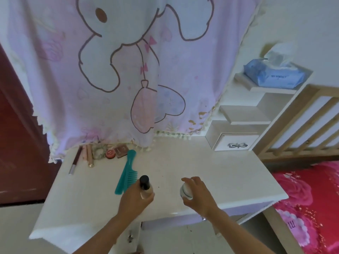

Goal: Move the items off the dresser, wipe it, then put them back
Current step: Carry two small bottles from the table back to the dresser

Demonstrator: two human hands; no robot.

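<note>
— Above the front edge of the surface (201, 162), near its middle: bottle (145, 187) with black cap, upright, gripped in left hand (135, 198).
— And on the right?
— Near it, above the same edge: small white jar (186, 191), fingers of right hand (199, 194) curled round it from above.
— Resting on the surface or lifted?
— Cannot tell for either.
— Farther out?
— Just left of the bottle, lying flat: teal comb (126, 173). Along the back edge toward the left corner: pencil (75, 161), pink tubes (87, 154), scrunchie (98, 152), round compact (110, 154), square compact (121, 150). At the back right corner: small drawer (236, 143); on the shelf (271, 89) above, blue tissue pack (275, 76).
</note>
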